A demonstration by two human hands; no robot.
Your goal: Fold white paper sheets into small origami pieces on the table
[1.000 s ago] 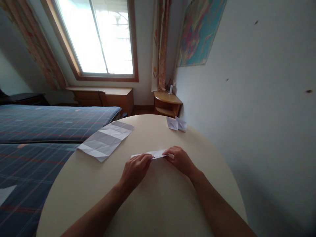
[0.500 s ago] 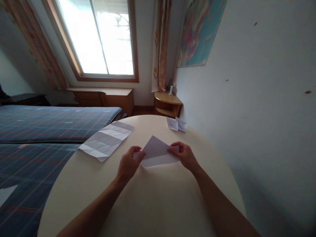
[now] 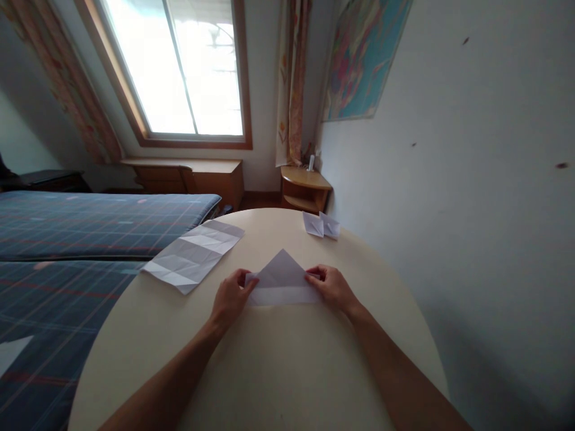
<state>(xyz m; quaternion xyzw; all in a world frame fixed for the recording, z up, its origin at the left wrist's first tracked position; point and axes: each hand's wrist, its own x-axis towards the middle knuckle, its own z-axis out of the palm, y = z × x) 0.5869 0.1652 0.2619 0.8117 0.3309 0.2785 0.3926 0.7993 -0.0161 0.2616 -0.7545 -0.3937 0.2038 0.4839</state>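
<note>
Between my hands is a folded sheet of white paper (image 3: 283, 281), with a triangular peak pointing away from me and a flat band along its near edge. My left hand (image 3: 233, 294) pinches the paper's left end between thumb and fingers. At the right end, my right hand (image 3: 331, 286) grips it the same way, thumb on top. A creased, unfolded paper sheet (image 3: 193, 254) lies to the left on the table. Beyond my right hand stand small folded paper pieces (image 3: 321, 225), side by side.
The round cream table (image 3: 278, 365) is under my forearms. A plaid mattress (image 3: 67, 311) adjoins it on the left, with a white sheet corner (image 3: 13, 353) on it. A white wall (image 3: 485, 227) runs along the right. A small corner shelf (image 3: 305, 178) stands past the far edge.
The folded paper has levelled out, its near edge now straight and its peak slightly to the right. My right hand has come down and a little inward; my left has shifted slightly.
</note>
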